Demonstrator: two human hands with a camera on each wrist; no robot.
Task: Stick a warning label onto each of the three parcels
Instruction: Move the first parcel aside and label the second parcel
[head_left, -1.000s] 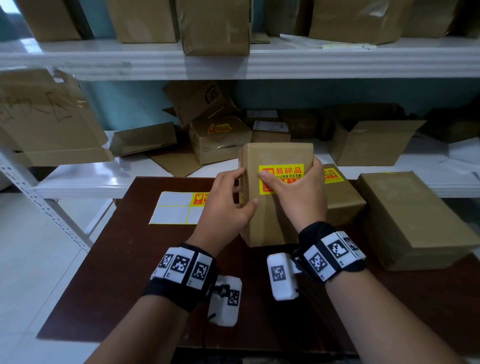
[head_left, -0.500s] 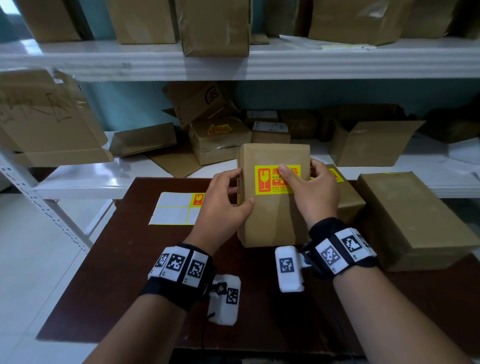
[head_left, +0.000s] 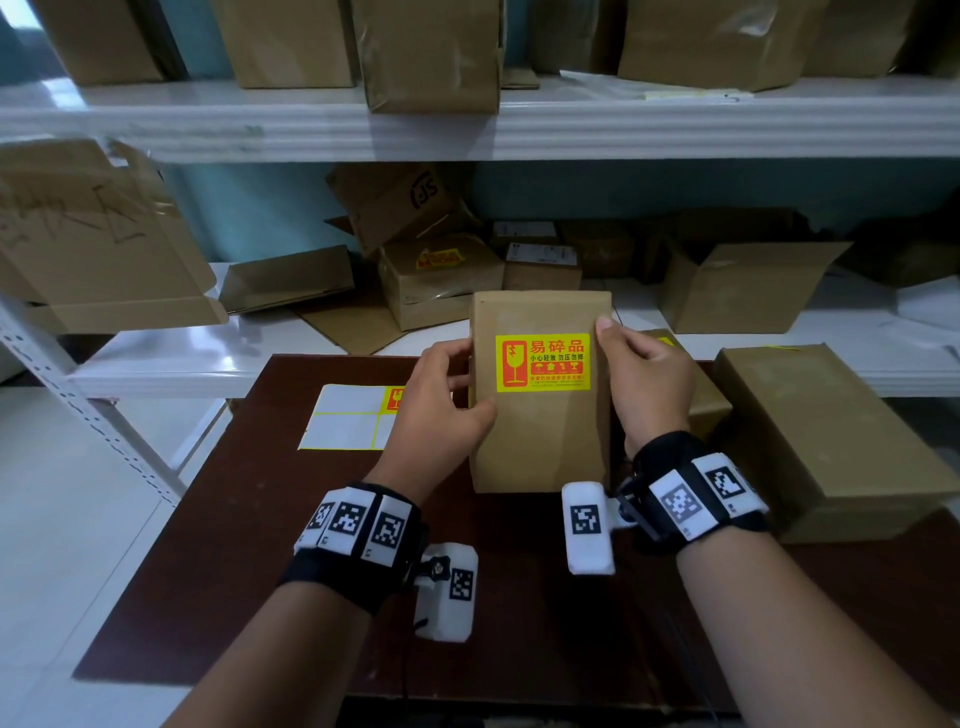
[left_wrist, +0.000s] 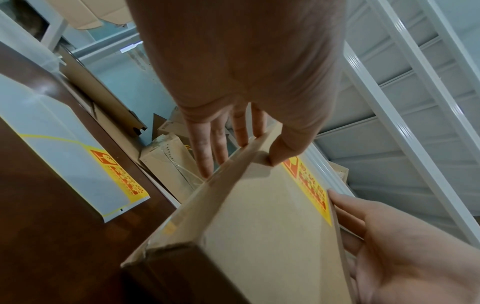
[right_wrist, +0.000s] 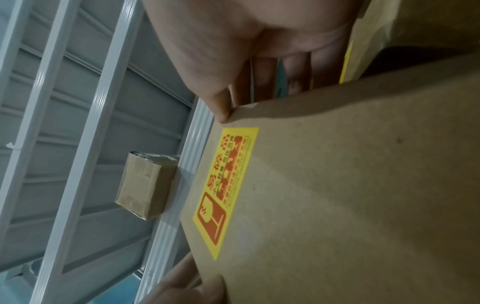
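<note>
— What are your hands doing?
— Your left hand (head_left: 441, 410) and right hand (head_left: 647, 384) both grip the upright labelled parcel (head_left: 540, 431) above the dark brown table (head_left: 218, 545).
— Around you?
— White shelving (head_left: 311, 124) stacked with cardboard boxes (head_left: 431, 47).

Middle parcel (head_left: 704, 400) mostly hidden behind right hand (head_left: 649, 384) — label sheet (head_left: 353, 415) partly behind left hand (head_left: 436, 410).

A parcel storeroom: white metal shelving (head_left: 467, 130) stacked with cardboard boxes (head_left: 431, 52)
</note>
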